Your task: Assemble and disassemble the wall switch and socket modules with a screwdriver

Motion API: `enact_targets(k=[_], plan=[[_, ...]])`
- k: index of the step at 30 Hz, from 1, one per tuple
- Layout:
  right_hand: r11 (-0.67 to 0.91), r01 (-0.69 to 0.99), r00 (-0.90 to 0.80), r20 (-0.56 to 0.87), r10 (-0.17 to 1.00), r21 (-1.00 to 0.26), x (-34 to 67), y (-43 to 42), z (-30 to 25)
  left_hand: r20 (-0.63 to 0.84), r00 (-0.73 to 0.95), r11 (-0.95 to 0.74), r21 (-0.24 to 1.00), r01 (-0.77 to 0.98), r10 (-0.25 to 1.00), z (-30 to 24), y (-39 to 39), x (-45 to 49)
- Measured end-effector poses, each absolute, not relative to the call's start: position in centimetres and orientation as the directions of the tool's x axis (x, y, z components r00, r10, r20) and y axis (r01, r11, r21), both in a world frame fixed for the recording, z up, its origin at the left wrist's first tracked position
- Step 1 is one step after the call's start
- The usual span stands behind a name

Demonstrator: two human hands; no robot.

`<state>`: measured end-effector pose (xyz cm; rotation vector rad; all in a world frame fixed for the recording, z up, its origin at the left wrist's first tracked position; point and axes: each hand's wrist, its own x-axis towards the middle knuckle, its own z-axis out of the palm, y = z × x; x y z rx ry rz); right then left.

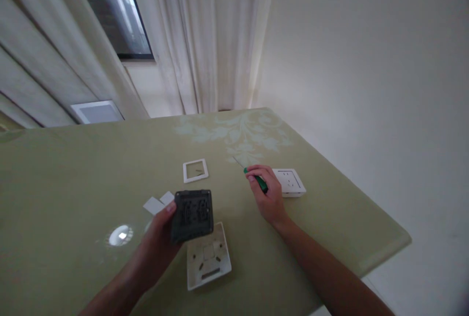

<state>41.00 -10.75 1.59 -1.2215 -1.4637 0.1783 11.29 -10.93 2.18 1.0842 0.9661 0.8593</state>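
Observation:
My left hand [157, 235] grips a dark grey switch module [193, 214] by its left side, holding it above the table. Below and partly behind it lies a white mounting box [209, 262], its open side up. In my right hand [269, 194] is a screwdriver [261, 183] with a green handle, its thin shaft pointing up and left. Just right of that hand sits a white wall socket [289, 181], partly covered by the hand. A white square frame [195, 170] lies farther back, with small screws inside its opening. White switch rockers [154, 205] rest behind my left hand.
The table [91, 169] has a pale green cover with a leaf pattern [242, 133] at the far end. Its right edge runs along a white wall [359, 86]. Curtains [220, 37] hang behind, and a white-framed panel [98, 112] stands beyond the back edge.

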Motion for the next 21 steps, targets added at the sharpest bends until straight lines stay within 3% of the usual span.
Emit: enact_targets(k=[2,5,12,17,21], plan=[[0.449,0.557,0.183,0.631,0.754,-0.699,40.4,-11.1,1.5,-0.316,0.236,0.359,0.918,-0.169,0.919,1.3,-13.1,9.7],[0.505,0.550,0.105,0.655,0.748,-0.666,39.3,-11.6,1.0,-0.310,0.168,0.329,0.938,-0.106,0.936,0.7,-14.8,8.8],[0.764,0.451,-0.259,0.752,0.606,-0.461,37.4,-13.8,1.2,-0.284,0.276,0.300,0.954,-0.019,0.918,1.1,-16.9,9.4],[0.841,0.405,-0.551,0.638,0.538,-0.360,35.9,-15.3,2.1,-0.253,0.316,0.220,0.966,0.138,0.915,0.9,-18.2,9.4],[0.824,0.426,-0.589,0.576,0.566,-0.374,35.6,-15.6,2.2,-0.261,0.379,0.211,0.963,0.168,0.888,1.3,-18.9,9.7]])
